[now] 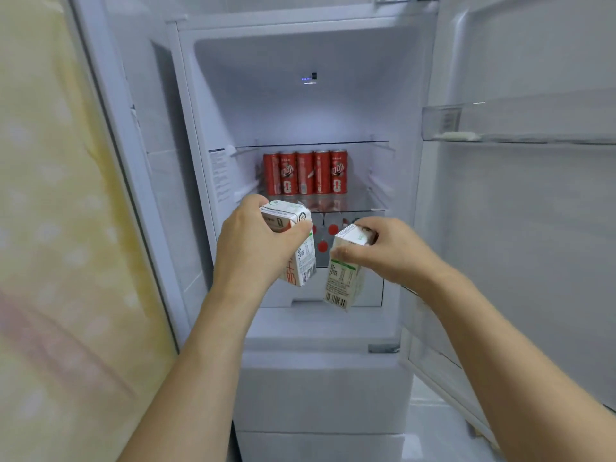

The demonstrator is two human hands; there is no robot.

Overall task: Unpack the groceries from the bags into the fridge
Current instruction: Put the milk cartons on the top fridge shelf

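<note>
At the centre of the frame, before the open white fridge [213,135] with red drink cans [305,173] on its glass shelf, the left hand [253,243] grips a white rectangular carton [295,243] with fingers curled over its top, while the right hand [388,250] pinches a second white carton [345,271] near its top.

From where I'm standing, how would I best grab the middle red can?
Grip the middle can around its upright round body, coming straight in from the front: cans flank it both sides and the glass shelf sits close above, blocking a top grip.
</note>
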